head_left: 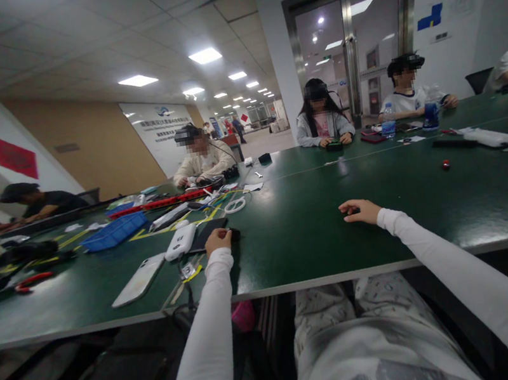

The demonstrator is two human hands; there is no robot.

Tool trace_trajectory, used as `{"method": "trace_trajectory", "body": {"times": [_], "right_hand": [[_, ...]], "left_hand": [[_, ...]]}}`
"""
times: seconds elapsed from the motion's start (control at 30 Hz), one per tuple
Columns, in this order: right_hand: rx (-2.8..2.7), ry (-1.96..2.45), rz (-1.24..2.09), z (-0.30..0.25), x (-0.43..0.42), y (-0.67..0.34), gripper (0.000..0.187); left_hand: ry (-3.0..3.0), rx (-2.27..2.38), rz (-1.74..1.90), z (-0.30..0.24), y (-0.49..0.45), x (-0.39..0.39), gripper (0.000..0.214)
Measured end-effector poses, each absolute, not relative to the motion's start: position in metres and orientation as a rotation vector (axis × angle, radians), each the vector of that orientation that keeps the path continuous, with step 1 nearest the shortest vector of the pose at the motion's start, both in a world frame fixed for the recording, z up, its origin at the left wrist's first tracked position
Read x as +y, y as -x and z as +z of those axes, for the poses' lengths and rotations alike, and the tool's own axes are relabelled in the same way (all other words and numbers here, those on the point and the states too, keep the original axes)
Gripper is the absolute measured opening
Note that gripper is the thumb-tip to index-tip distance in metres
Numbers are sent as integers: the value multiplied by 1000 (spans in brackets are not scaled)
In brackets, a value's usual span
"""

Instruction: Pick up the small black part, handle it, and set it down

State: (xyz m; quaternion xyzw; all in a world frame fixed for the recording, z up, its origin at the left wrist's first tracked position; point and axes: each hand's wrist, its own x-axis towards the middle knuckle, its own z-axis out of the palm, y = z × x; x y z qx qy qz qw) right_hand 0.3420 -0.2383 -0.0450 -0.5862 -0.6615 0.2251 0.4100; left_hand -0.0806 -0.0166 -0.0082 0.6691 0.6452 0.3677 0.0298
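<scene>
My worry is the phone (pixel 140 280). It lies by the tabletop's (pixel 300 240) front edge, near my left hand (pixel 218 240), and a sweep of that sleeve could knock it off. The left hand curls shut on a black part (pixel 235 234) beside a black slab (pixel 207 231). The right hand (pixel 359 210) lies flat near the front edge's middle, fingers loosely spread over a dark bit (pixel 352 210) that could skid on the glossy green. A blue tray (pixel 116 231) sits toward the left end, and people (pixel 322 118) line the far edge in a bright office.
</scene>
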Motion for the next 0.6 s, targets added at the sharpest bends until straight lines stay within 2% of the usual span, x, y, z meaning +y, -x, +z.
{"method": "trace_trajectory", "body": {"times": [0.6], "right_hand": [[-1686, 1493, 557, -43, -240, -341, 40]], "left_hand": [[-2047, 2056, 1084, -4, 78, -21, 23]]}}
